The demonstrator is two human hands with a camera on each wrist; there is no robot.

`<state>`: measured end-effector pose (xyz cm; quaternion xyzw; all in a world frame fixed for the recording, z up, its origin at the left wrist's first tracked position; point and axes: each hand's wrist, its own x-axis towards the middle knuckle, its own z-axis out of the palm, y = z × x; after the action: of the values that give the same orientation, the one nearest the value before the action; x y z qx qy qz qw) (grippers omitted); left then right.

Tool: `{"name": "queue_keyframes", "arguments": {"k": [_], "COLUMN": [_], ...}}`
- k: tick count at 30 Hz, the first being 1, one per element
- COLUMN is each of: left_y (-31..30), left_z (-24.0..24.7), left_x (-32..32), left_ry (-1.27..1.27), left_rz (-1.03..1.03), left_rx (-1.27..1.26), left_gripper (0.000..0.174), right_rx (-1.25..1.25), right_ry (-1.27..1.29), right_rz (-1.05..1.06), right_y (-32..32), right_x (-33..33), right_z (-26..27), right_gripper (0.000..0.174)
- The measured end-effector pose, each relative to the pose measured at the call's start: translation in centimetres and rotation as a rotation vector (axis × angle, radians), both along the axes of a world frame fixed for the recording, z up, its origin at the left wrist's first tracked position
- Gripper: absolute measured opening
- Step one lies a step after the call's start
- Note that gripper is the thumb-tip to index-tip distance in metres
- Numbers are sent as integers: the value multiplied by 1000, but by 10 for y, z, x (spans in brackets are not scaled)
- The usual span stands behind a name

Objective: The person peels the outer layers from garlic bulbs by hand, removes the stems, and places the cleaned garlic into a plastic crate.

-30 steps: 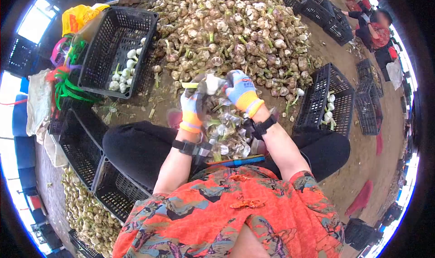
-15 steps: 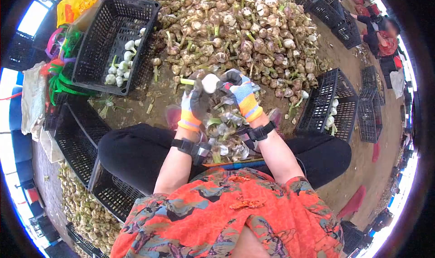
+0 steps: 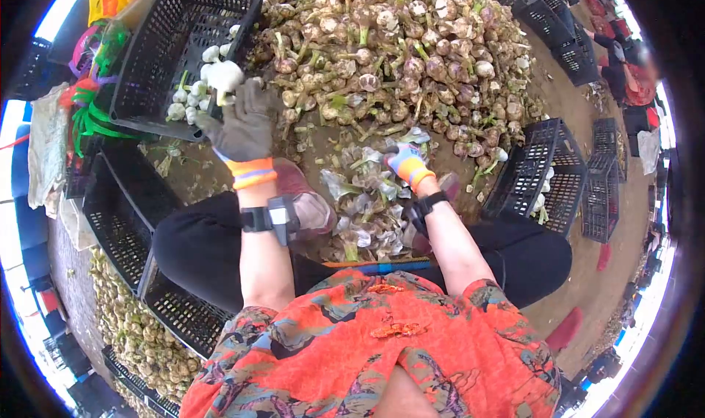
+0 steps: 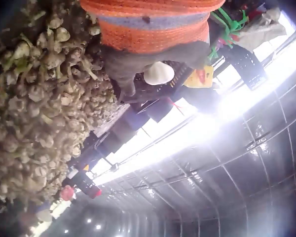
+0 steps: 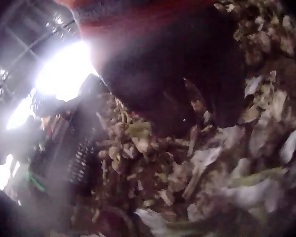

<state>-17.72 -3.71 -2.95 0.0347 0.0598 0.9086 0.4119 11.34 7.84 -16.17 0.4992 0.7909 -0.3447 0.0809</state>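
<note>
At the upper left in the head view, my gloved left hand (image 3: 246,128) is stretched over the near corner of a black crate (image 3: 126,110), fingers spread. A clean white garlic bulb (image 3: 222,77) is just beyond its fingertips; in the left wrist view the bulb (image 4: 159,73) shows beside the gloved fingers (image 4: 123,74). Smaller white bulbs (image 3: 198,89) lie in the crate. My gloved right hand (image 3: 408,164) hangs above loose garlic skins (image 3: 367,198). The right wrist view shows that hand (image 5: 172,64) dark and blurred, so its finger pose and any held thing are unclear.
A large heap of untrimmed garlic (image 3: 396,51) lies ahead. Another crate (image 3: 540,172) with white bulbs stands right of my knee, and empty-looking crates (image 3: 121,212) are at the left. A person (image 3: 637,80) sits at the far right.
My left hand has moved from the middle to the left crate with the white bulb, and its fingers have spread. My right hand has moved slightly right and down, apart from the bulb.
</note>
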Motion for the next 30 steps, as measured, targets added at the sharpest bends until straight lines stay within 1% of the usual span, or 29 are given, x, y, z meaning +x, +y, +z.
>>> {"name": "queue_keyframes", "arguments": {"k": [1,2,3,4,5,6,7,8,9,10,11,12,13,14,15,16,17,18,20,21,22,24,25,26,28,29,30], "left_y": [-1,-1,1,3,0,1,1,-1,-2,-4,-6,-1,4,6,7,9,13,14,11,15,18,24,28,30,32,31,29], "left_z": [13,11,8,5,-12,-20,-25,-30,-50,-61,-72,-74,-75,-75,-76,-80,-86,-82,-116,-95,-82,-72,-69,-66,-58,-53,-48], "left_x": [3,8,13,17,20,26,33,40,38,38,40,45,49,52,55,57,59,67,72,76,78,83,85,88,95,99,103], "left_ry": [-11,-9,-27,-44,-45,-98,-174,-254,-228,-204,-205,-112,-19,-23,59,143,279,395,666,725,725,873,927,935,763,775,780], "left_rz": [63,66,116,168,167,179,204,195,139,81,87,92,98,105,88,68,33,-29,-153,-280,-283,-257,-165,-163,-81,-87,-89], "left_rx": [-102,-113,-227,-338,-412,-487,-535,-651,-669,-691,-697,-780,-858,-856,-932,-1005,-1029,-1045,-965,-772,-762,-632,-591,-568,-462,-485,-470], "left_gripper": [74,74,73,73,69,65,36,27,26,25,25,25,25,25,33,46,51,56,59,63,63,65,63,63,60,59,59], "right_rx": [55,112,153,50,187,327,328,349,364,254,196,145,204,287,237,189,203,121,-82,-494,-515,-616,-513,-606,-633,-412,-354], "right_ry": [73,149,187,177,167,157,167,175,181,85,40,0,80,134,209,283,397,593,760,893,996,1155,1132,1170,1063,1093,1164], "right_rz": [-81,-164,-101,-112,-76,-41,-37,-214,-389,-319,-252,-186,-193,-230,-235,-242,-288,-203,-104,-167,-169,-379,-508,-470,-565,-480,-469], "right_y": [-3,-3,1,-4,-9,-11,-10,-9,-8,3,7,14,18,22,26,29,28,34,35,35,30,19,13,19,3,6,-2], "right_x": [-18,-37,-57,-77,-94,-109,-124,-137,-144,-147,-148,-150,-149,-146,-141,-137,-131,-122,-109,-102,-98,-94,-96,-89,-90,-93,-96], "right_z": [7,9,-14,-1,-17,-35,-32,-29,-23,-17,-11,-9,-26,-43,-44,-36,-28,-28,14,40,58,94,100,75,96,71,85], "right_gripper": [21,21,21,28,34,41,41,46,52,52,50,48,43,33,29,26,19,19,17,21,23,23,21,21,21,20,19]}}
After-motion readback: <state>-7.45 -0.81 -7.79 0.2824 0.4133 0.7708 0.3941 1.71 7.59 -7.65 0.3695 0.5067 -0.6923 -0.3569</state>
